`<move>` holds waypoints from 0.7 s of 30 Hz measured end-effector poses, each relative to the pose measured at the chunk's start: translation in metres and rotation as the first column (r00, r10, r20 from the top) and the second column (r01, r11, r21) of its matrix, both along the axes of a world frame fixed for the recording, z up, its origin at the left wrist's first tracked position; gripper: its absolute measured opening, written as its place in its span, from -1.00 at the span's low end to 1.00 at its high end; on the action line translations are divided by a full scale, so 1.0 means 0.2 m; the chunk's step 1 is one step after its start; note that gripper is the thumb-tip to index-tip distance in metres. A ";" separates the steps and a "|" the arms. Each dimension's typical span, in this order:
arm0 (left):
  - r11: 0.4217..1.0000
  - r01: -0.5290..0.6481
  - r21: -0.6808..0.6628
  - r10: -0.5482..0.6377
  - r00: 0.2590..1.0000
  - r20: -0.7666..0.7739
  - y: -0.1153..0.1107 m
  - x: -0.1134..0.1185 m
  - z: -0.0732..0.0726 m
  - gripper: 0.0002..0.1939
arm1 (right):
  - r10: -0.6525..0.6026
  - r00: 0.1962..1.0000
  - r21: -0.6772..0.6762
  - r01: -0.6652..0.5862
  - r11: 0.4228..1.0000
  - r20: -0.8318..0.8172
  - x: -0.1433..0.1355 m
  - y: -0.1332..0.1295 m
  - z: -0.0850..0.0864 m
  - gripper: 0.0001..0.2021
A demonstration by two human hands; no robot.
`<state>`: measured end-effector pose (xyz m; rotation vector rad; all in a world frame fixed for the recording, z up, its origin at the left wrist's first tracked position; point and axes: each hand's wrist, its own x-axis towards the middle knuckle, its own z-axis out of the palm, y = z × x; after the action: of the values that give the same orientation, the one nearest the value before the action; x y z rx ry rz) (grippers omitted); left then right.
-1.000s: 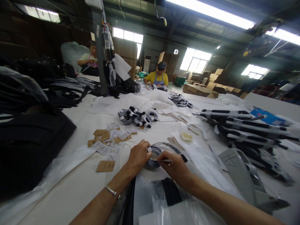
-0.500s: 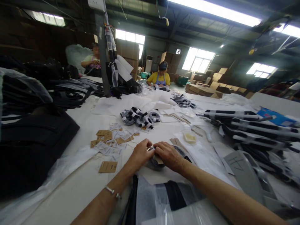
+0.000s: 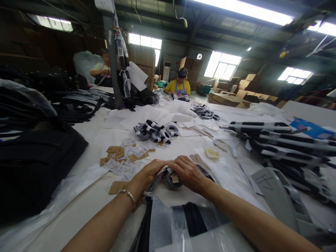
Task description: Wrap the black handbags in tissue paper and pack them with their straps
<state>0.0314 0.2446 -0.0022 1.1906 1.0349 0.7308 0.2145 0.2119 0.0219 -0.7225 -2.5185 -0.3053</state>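
A grey strap (image 3: 156, 182) with a pale edge is partly wound into a coil on the table in front of me. My left hand (image 3: 154, 168) curls over the strap at the coil's left, its fingertips hidden. On top of the coil lies my right hand (image 3: 187, 172), with its fingers closed on the strap close to the left hand. A small tan card piece (image 3: 174, 177) shows inside the coil. Just nearer to me lies a grey and black bag (image 3: 194, 218) under clear plastic.
Brown tags (image 3: 115, 151) lie to the left, by a black bag (image 3: 39, 164). Finished-looking strap coils (image 3: 153, 131) sit beyond my hands. Wrapped black-and-grey pieces (image 3: 283, 140) and a grey plastic stool (image 3: 273, 192) are at right. A co-worker (image 3: 180, 85) sits across the table.
My left hand has shifted left and turned over the strap, and its wrist has moved left. More of the strap shows below it. The right hand stays on the coil.
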 end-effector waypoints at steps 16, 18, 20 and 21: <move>0.985 -0.130 0.115 0.146 0.978 -0.146 0.00 0.01 0.01 -0.72 | 0.103 0.994 -0.082 -0.101 0.992 0.022 0.05 0.01 0.00 -0.84; 0.972 -0.144 0.184 0.178 0.967 -0.184 -0.01 0.01 0.03 -0.74 | 0.059 0.997 -0.171 -0.066 0.983 -0.046 0.02 0.00 0.02 -0.87; 0.959 -0.149 0.240 0.202 0.955 -0.217 -0.02 0.01 0.04 -0.77 | -0.061 0.988 -0.298 0.016 0.954 -0.143 -0.02 -0.02 0.04 -0.91; 0.953 -0.149 0.263 0.212 0.950 -0.230 -0.03 0.01 0.05 -0.78 | -0.144 0.971 -0.367 0.066 0.928 -0.191 -0.03 -0.02 0.05 -0.92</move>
<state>0.0324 0.2393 0.0070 1.4409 1.3111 0.8831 0.2077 0.2072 0.0323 -0.9771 -2.3538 0.1982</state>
